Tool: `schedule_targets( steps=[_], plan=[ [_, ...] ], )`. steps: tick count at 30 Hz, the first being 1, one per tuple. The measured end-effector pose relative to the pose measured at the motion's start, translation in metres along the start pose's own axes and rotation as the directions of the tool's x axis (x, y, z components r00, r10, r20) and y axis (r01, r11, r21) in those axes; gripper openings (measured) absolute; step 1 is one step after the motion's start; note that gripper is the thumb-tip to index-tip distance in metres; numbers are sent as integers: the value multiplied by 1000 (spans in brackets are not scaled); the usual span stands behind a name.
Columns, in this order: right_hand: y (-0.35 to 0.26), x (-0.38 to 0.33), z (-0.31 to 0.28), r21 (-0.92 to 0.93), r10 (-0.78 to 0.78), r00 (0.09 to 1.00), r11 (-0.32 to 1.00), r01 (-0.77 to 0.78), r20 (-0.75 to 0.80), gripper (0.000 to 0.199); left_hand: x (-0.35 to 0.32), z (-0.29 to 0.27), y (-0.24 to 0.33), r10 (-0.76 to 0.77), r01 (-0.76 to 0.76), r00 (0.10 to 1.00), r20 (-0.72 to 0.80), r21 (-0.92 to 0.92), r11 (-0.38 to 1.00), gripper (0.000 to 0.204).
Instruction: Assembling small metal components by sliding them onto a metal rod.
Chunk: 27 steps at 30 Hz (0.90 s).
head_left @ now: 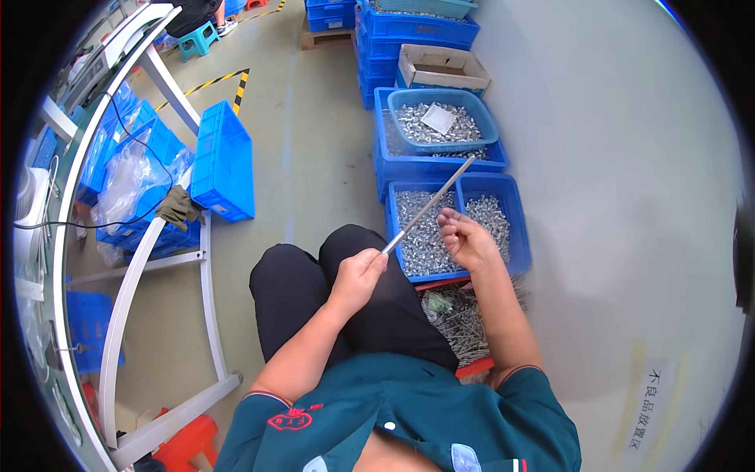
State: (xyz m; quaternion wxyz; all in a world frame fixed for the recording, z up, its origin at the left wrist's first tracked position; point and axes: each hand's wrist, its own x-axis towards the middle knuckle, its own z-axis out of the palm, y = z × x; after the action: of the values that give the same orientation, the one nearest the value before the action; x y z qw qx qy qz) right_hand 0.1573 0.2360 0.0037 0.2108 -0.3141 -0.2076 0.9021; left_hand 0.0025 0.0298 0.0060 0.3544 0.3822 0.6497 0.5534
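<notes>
1 thin metal rod (431, 204) slants up from my left hand (358, 274), which is closed around its lower end. My right hand (465, 239) hangs half-curled just right of it, over 1 blue crate (515, 228) of small metal parts. 2 more crates stack beyond; bare floor (314, 141) lies left.

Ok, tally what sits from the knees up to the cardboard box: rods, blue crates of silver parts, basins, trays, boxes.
metal rod, held in the left hand: 1
blue crates of silver parts: 2
blue basin, on the farther crate: 1
red tray of long screws: 1
cardboard box: 1
Total: 6
</notes>
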Motion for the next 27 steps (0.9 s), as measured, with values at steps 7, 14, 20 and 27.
schedule_targets(
  steps=[7, 14, 20, 27],
  plan=[
    [-26, 11, -13, 176, -41, 999, 984, 34, 34, 16, -1, 2, -1, 31, -31, 999, 14, 35, 999, 24],
    [-26, 9, 1, 15, -98, 987, 995, 100, -126, 22, -1, 3, -4, 62, -61, 998, -4, 40, 997, 23],
    [-32, 8, -14, 118, -80, 996, 990, 74, 51, 16, -1, 3, 0, 51, -53, 998, 25, 87, 995, 23],
    [-48, 1, 3, 171, -91, 994, 982, 79, 63, 23, -4, 2, 2, 41, -48, 998, 55, 128, 991, 23]
  ],
)
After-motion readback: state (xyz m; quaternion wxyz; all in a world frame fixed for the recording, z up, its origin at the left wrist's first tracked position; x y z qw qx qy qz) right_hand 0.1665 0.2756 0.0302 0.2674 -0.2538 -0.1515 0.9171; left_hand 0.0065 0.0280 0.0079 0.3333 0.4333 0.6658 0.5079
